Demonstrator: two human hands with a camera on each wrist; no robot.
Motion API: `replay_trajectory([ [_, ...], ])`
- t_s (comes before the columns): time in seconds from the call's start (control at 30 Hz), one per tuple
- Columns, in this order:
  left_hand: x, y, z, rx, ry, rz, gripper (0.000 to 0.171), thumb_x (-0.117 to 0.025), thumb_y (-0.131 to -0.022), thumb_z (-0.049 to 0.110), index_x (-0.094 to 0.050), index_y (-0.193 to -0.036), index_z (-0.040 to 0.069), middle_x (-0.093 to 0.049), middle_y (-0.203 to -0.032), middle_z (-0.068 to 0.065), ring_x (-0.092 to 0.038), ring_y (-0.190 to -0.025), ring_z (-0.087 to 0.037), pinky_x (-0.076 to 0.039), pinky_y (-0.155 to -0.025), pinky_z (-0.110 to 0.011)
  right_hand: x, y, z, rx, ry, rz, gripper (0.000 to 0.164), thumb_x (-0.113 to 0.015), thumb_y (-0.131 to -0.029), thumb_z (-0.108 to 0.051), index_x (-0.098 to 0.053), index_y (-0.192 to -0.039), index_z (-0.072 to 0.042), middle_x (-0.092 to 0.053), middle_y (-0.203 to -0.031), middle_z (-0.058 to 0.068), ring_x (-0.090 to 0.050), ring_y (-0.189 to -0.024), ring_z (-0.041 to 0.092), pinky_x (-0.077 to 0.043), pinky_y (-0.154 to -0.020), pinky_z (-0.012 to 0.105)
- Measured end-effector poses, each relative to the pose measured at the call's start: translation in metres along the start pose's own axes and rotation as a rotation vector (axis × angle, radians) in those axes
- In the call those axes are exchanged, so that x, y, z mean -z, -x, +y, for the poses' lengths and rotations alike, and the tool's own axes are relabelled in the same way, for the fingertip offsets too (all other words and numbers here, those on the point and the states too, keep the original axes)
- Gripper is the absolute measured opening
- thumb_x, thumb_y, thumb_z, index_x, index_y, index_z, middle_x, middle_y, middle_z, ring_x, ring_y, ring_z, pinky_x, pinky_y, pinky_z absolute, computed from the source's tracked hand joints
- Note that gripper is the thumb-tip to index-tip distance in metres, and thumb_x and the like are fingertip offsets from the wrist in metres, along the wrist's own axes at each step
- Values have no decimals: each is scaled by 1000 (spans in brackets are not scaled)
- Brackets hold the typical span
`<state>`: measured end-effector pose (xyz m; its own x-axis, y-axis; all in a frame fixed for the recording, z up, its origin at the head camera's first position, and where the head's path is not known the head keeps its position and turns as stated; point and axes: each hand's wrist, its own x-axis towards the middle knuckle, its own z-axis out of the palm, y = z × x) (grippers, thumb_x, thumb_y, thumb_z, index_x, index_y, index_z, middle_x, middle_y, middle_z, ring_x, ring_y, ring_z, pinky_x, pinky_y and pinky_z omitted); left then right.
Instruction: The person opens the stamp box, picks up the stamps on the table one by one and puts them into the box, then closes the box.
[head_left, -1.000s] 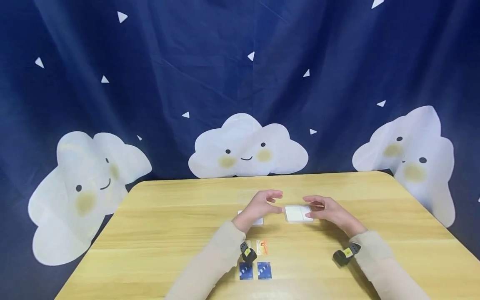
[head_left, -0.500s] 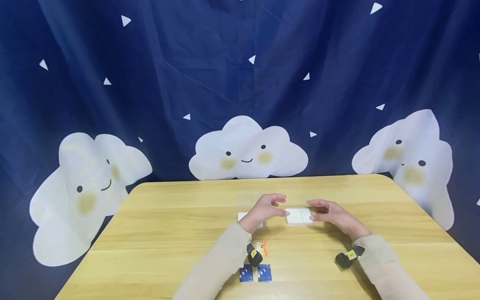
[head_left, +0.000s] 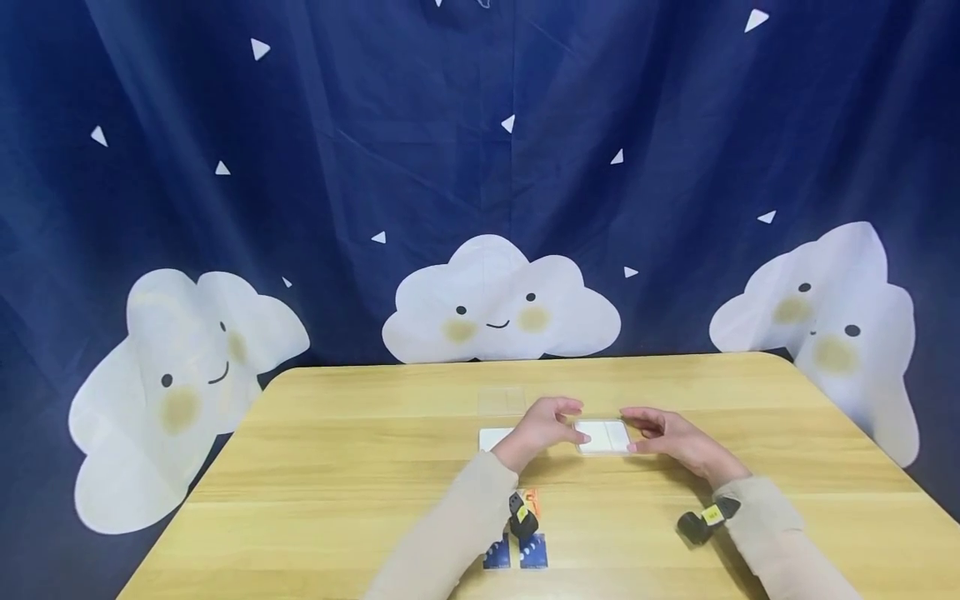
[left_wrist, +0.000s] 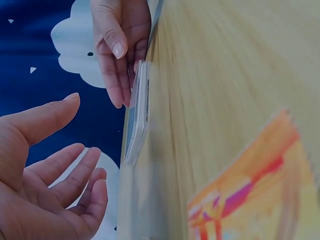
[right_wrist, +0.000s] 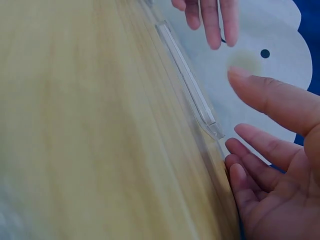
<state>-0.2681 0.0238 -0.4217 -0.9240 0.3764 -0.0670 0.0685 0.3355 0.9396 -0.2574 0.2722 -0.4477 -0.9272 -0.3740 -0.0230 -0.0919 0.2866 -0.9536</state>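
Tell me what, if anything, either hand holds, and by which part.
Nothing is held: the left hand and right hand flank the clear case without gripping it.

white case (head_left: 597, 437) lies between left grip (head_left: 542, 427) and right grip (head_left: 677, 442); the way over it is free.

There are two hands, one left hand (head_left: 545, 426) and one right hand (head_left: 671, 438); two sleeves (head_left: 459, 527); two black wrist cameras (head_left: 523, 520); one white-filled clear case (head_left: 604, 437), one white rectangle (head_left: 492, 438) and one flat clear rectangle (head_left: 502, 401). Two blue moon-phase stamps (head_left: 534, 552) and one orange stamp (head_left: 533, 498) show, plus one wooden table (head_left: 337, 500), one navy curtain (head_left: 322, 100), three cloud prints (head_left: 495, 312) and ten whole white triangles (head_left: 259, 49).
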Motion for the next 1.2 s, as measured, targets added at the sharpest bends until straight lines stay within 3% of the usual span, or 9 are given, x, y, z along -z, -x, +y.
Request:
replay_trajectory([
  [0.07,-2,0,-1,7,-8,-1,53,-79,-71,4,-61,-121,3,-63,-118,-6,-53,-103,-20,-46,-86,-32,0,1,1,4,19,0,69,-75,-77,-7,-40,-133,14,-39,-138,32,-46,-112,1,-37,-89,11],
  [0.23,-4,-1,-1,43,17,10,53,-79,-70,3,-62,-120,4,-63,-119,-5,-53,-107,-23,-45,-93,-37,-2,2,2,7,67,-3,73,-76,-76,-9,-39,-135,12,-40,-139,31,-44,-120,27,-39,-89,16],
  [0.33,-7,-2,-2,50,35,20,53,-78,-69,1,-62,-120,3,-62,-121,-8,-53,-108,-25,-44,-94,-38,-4,2,1,9,69,-1,73,-75,-76,-8,-38,-136,11,-40,-139,30,-42,-119,34,-40,-89,19],
  [0.67,-18,-2,-2,82,6,29,56,-78,-67,-2,-62,-120,5,-59,-127,-8,-48,-122,-30,-37,-103,-44,-8,2,2,-7,66,12,72,-76,-75,-6,-41,-136,9,-44,-137,28,-44,-118,35,-42,-88,23],
  [0.87,-19,-7,-1,55,-5,24,58,-78,-65,-5,-61,-120,2,-60,-125,-9,-48,-123,-29,-34,-106,-44,-8,0,1,-15,107,24,73,-77,-74,-7,-42,-135,8,-46,-134,27,-45,-117,35,-42,-87,24],
  [1.2,-23,-11,-3,61,-16,43,60,-78,-62,-10,-62,-119,1,-61,-123,-10,-52,-117,-28,-38,-103,-38,-12,-2,-4,6,146,31,71,-78,-72,-6,-45,-132,9,-50,-130,28,-49,-114,34,-45,-84,23],
])
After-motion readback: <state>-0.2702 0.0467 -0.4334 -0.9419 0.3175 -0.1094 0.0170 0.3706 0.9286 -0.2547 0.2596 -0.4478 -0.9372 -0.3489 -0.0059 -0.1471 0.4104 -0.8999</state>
